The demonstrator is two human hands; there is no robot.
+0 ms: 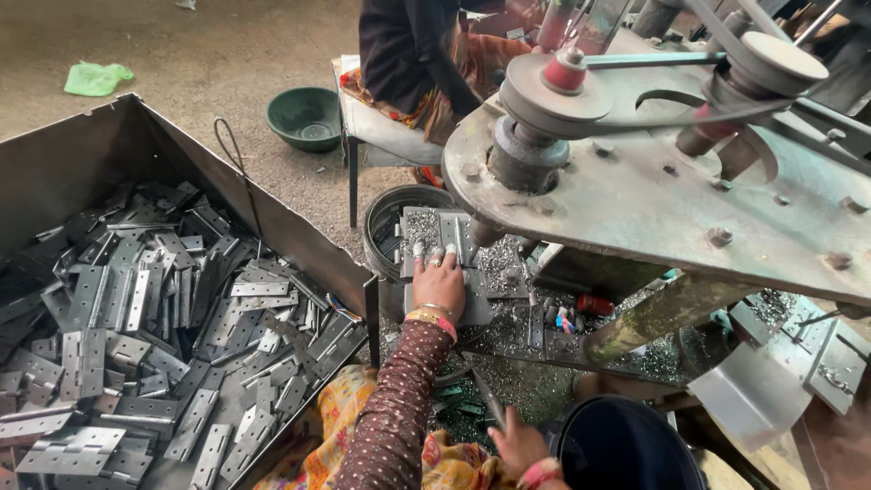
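Observation:
My left hand (438, 286) lies flat, fingers forward, on a grey metal hinge plate (434, 227) that rests on the machine bed under the drill spindle (524, 159). The fingertips wear pale caps, and bangles sit at the wrist. My right hand (520, 443) is low in the frame with curled fingers, beside a black bucket (626, 445). A thin dark bar (487, 399) runs up from it; whether the hand grips it is unclear. Metal shavings (508, 349) cover the bed around both hands.
A big steel bin (299, 236) on the left holds several loose hinges (136, 318). The belt-driven machine table (653, 209) overhangs on the right. Another person (408, 54) sits on a stool behind it. A green bowl (304, 118) and a round tub (386, 218) stand nearby.

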